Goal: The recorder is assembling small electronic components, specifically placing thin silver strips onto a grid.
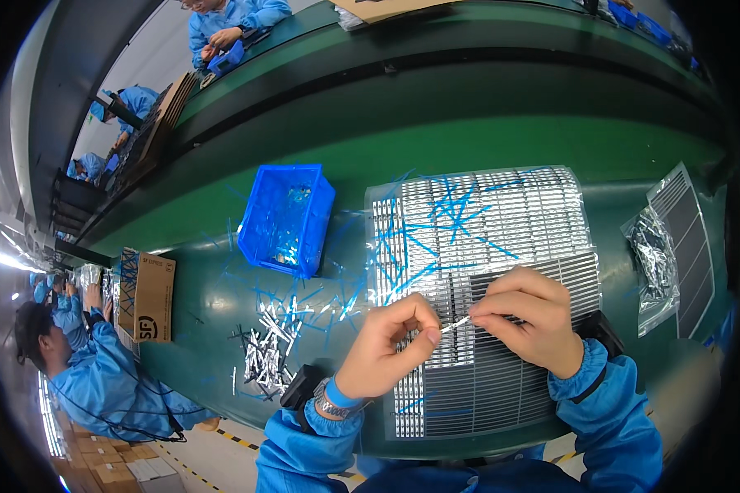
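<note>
Between my two hands a thin whitish strip is stretched over the sheet. My left hand pinches its left end between thumb and forefinger. The right end is pinched in the fingertips of my right hand. Under both hands lies a large sheet with rows of narrow silver strips; its lower part is dark with thin pale lines. Loose blue film slivers are scattered across the sheet's upper part. To the left, a pile of small silver, white and black strips lies on the green table.
A blue plastic bin stands beyond the pile. At right lie a clear bag of silver strips and a dark lined sheet. A cardboard box stands at the left edge. Co-workers in blue work at left and across the bench.
</note>
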`<action>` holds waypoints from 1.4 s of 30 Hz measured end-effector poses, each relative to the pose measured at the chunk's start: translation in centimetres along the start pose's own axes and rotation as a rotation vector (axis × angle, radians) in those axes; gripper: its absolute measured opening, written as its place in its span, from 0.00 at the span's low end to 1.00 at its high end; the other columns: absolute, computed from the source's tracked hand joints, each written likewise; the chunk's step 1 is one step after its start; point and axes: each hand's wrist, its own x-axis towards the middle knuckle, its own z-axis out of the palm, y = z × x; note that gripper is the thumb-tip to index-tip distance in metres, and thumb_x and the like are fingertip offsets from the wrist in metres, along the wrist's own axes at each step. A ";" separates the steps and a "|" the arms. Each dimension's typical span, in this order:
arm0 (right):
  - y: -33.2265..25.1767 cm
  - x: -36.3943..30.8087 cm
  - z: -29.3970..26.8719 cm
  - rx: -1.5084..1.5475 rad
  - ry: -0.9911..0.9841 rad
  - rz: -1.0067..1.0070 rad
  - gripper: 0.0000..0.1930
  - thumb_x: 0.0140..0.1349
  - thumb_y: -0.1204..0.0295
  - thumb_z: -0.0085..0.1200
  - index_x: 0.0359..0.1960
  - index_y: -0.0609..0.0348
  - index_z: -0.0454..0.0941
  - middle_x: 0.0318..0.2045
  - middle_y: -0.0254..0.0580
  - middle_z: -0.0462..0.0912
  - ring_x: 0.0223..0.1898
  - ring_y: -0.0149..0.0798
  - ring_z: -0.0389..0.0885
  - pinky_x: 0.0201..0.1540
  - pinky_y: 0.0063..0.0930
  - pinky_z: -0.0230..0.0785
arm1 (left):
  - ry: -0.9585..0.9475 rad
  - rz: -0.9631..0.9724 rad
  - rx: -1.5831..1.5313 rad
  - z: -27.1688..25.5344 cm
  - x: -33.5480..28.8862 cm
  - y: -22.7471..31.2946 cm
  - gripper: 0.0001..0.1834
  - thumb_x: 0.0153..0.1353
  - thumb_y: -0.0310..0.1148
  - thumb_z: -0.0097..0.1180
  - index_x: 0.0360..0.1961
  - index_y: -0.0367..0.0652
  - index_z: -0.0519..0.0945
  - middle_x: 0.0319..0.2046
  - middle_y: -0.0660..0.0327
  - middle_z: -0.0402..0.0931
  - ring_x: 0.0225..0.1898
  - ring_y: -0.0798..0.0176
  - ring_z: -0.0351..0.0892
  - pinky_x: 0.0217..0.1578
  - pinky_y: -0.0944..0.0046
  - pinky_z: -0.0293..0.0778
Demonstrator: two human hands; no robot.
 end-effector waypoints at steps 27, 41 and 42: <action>-0.4 -0.3 -0.1 -0.050 0.187 0.229 0.05 0.55 0.83 0.67 0.33 0.62 0.85 0.32 0.39 0.83 0.28 0.29 0.81 0.27 0.19 0.74 | 0.960 0.257 1.406 -3.8 0.6 1.0 0.31 0.73 0.42 0.49 0.70 0.31 0.69 0.73 0.44 0.64 0.78 0.33 0.45 0.74 0.35 0.39; -0.1 0.1 0.5 -0.014 0.121 0.238 0.04 0.56 0.81 0.68 0.32 0.61 0.86 0.32 0.37 0.83 0.25 0.26 0.78 0.26 0.19 0.69 | 0.890 0.476 1.216 -4.1 0.2 1.2 0.38 0.67 0.28 0.58 0.75 0.29 0.59 0.74 0.37 0.60 0.76 0.35 0.56 0.71 0.46 0.57; -0.1 0.1 0.4 -0.010 0.115 0.236 0.04 0.56 0.81 0.68 0.32 0.61 0.86 0.32 0.37 0.83 0.25 0.26 0.78 0.26 0.19 0.70 | 0.944 0.468 1.353 -4.0 0.2 1.3 0.38 0.66 0.28 0.58 0.75 0.29 0.59 0.74 0.37 0.60 0.75 0.36 0.59 0.71 0.47 0.59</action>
